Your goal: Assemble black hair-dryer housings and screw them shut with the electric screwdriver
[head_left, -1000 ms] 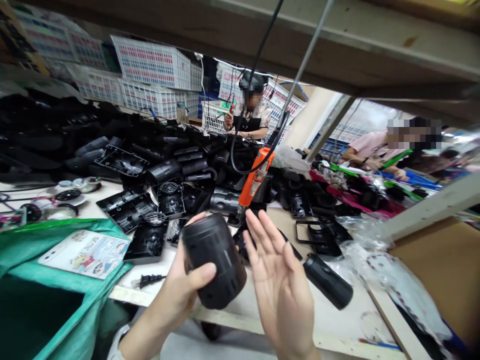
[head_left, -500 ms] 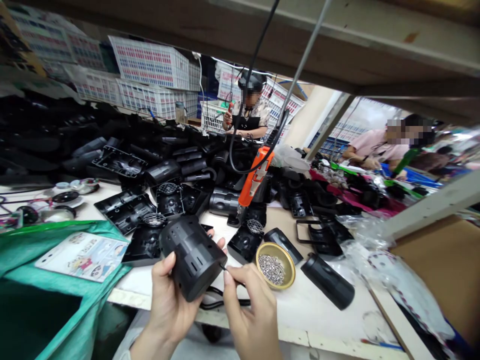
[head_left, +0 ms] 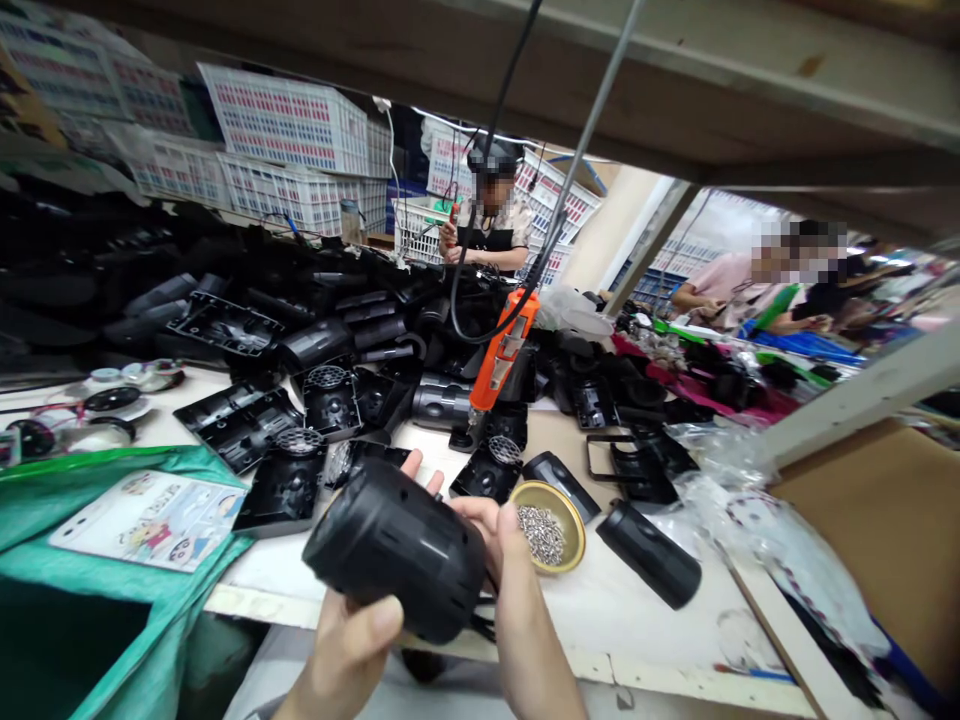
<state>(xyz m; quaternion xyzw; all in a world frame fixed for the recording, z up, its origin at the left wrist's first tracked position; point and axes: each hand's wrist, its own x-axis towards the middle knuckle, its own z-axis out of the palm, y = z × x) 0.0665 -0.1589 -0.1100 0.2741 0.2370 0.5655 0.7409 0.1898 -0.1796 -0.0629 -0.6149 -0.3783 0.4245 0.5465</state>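
A black cylindrical housing [head_left: 397, 550] is held tilted at the lower centre of the frame, above the front edge of the white worktop [head_left: 615, 625]. The left hand [head_left: 341, 650] grasps it from below, thumb laid along the near side and fingertips showing beyond the far side. The right hand [head_left: 517, 590] is at the housing's right end with bent fingers; the housing hides part of them, so I cannot tell what they grip. A black cable [head_left: 484, 625] shows below that end.

Just beside the right hand, right of centre, a round brass-coloured bowl [head_left: 580, 530] contains a heap of small silvery screws [head_left: 541, 535]. To its right lies a separate black cylinder [head_left: 651, 555]; behind it is a curved black shell [head_left: 559, 480]. An orange screwdriver [head_left: 504, 355] hangs near the centre.

At lower left a green bag [head_left: 184, 590] gapes open, its inside too dark to read; a printed card [head_left: 146, 520] lies across its upper part. Clear plastic bags [head_left: 720, 485] lie crumpled at the right. In the upper left, white slatted crates [head_left: 289, 115] are stacked, red and blue showing through their slots. A white basket [head_left: 418, 240] at upper centre has something green in it.
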